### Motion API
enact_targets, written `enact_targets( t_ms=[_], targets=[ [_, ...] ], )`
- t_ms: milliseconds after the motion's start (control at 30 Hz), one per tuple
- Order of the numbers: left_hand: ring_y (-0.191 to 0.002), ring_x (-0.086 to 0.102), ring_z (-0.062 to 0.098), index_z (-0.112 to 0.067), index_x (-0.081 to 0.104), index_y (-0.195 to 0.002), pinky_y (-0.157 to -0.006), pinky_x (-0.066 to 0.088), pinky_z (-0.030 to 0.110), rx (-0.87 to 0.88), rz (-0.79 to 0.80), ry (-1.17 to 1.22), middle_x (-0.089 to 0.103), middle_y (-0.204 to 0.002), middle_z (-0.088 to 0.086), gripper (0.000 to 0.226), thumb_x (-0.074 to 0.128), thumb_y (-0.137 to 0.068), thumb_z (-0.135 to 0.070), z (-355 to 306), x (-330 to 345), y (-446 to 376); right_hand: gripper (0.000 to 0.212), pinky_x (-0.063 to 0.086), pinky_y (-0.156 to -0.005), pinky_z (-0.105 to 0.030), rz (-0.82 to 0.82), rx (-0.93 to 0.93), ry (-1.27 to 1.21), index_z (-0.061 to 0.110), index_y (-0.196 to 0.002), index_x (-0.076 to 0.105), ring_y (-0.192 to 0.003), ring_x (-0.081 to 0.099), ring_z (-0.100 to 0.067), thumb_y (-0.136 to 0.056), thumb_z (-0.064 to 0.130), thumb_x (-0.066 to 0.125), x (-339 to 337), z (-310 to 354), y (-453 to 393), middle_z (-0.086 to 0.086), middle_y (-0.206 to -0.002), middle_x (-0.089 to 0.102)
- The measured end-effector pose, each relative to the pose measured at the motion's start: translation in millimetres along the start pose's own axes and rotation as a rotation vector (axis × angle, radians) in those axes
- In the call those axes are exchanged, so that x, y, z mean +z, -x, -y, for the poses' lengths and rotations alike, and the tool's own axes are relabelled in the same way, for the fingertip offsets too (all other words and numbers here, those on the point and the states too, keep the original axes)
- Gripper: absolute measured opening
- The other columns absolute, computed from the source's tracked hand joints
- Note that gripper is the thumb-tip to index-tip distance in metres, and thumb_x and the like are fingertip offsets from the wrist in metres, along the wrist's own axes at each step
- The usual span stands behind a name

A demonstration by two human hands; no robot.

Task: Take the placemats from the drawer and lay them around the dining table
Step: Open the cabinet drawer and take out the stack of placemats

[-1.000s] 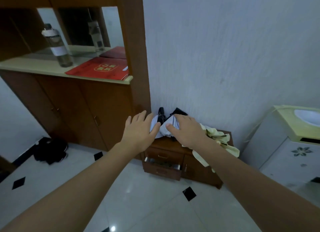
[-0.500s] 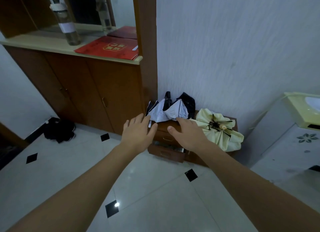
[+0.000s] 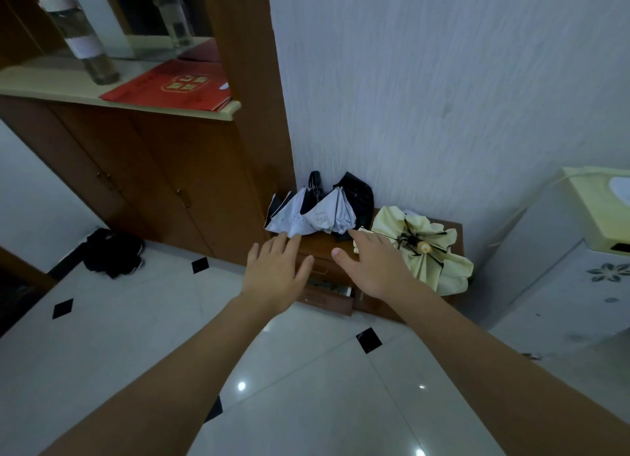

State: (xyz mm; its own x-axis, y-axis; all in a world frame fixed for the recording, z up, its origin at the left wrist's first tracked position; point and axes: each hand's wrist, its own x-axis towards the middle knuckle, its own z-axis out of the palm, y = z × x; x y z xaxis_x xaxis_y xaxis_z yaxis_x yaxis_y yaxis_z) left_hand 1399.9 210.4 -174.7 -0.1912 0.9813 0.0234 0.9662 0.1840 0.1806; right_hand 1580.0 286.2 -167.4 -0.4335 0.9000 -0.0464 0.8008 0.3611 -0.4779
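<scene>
A low brown drawer chest (image 3: 450, 230) stands against the white wall. Its lower drawer (image 3: 327, 300) is pulled out a little, with something flat showing inside that I cannot identify; no placemat is plainly visible. My left hand (image 3: 274, 273) reaches out with straight, spread fingers in front of the chest's left side and holds nothing. My right hand (image 3: 373, 261) is stretched out beside it, fingers straight, over the chest's top front, also holding nothing. Both hands hide most of the upper drawer.
On the chest lie a folded white-and-black umbrella (image 3: 313, 213) and a pale yellow umbrella (image 3: 422, 247). A tall wooden cabinet (image 3: 163, 169) with a red folder (image 3: 170, 85) and a bottle (image 3: 85, 42) is at left. A white appliance (image 3: 566, 278) stands right. Dark shoes (image 3: 112, 251) lie on the tiled floor.
The view has drawn closer and tilted down. Both hands have dropped from the umbrella level toward the drawer fronts, staying open and holding nothing.
</scene>
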Motion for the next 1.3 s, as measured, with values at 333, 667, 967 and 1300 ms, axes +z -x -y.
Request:
enact_targets(
  t_ms=[333, 667, 967, 1300],
  targets=[
    [-0.139, 0.035, 0.024, -0.026, 0.039, -0.145, -0.117, 0.022, 0.049, -0.018, 0.014, 0.042, 0.04, -0.15, 0.0, 0.051, 0.029, -0.101, -0.05, 3.3, 24.8, -62.6, 0.064, 0.03, -0.111, -0.044, 0.071, 0.057, -0.036, 0.021, -0.146, 0.037, -0.136, 0.035, -0.027, -0.095, 0.059, 0.037, 17.8, -23.2, -60.3, -0.004, -0.148, 0.043],
    [-0.125, 0.048, 0.026, -0.021, 0.051, -0.135, -0.108, 0.032, 0.045, 0.018, 0.093, 0.143, 0.053, -0.136, 0.001, 0.046, 0.035, -0.1, -0.046, 91.3, 89.0, -127.7, 0.063, 0.031, -0.107, -0.041, 0.068, 0.23, -0.054, 0.018, -0.147, 0.036, -0.135, 0.035, -0.028, -0.097, 0.055, 0.039, 87.5, -20.3, -123.7, -0.006, -0.148, 0.043],
    [-0.107, 0.057, 0.024, -0.021, 0.06, -0.118, -0.094, 0.046, 0.046, -0.004, 0.096, 0.313, 0.062, -0.119, 0.0, 0.047, 0.034, -0.092, -0.05, 150.6, 156.5, -169.8, 0.061, 0.034, -0.108, -0.046, 0.076, 0.381, -0.234, 0.019, -0.146, 0.037, -0.133, 0.036, -0.029, -0.097, 0.053, 0.041, 174.6, -32.5, -173.2, -0.007, -0.145, 0.045],
    [-0.112, 0.057, 0.02, -0.022, 0.055, -0.125, -0.099, 0.045, 0.047, -0.039, 0.208, 0.329, 0.06, -0.125, -0.001, 0.056, 0.022, -0.094, -0.056, 163.8, 316.8, -161.3, 0.059, 0.029, -0.112, -0.043, 0.175, 0.39, -0.23, 0.022, -0.148, 0.035, -0.137, 0.031, -0.028, -0.098, 0.054, 0.039, 331.3, -111.1, -197.1, -0.003, -0.151, 0.039]
  ],
)
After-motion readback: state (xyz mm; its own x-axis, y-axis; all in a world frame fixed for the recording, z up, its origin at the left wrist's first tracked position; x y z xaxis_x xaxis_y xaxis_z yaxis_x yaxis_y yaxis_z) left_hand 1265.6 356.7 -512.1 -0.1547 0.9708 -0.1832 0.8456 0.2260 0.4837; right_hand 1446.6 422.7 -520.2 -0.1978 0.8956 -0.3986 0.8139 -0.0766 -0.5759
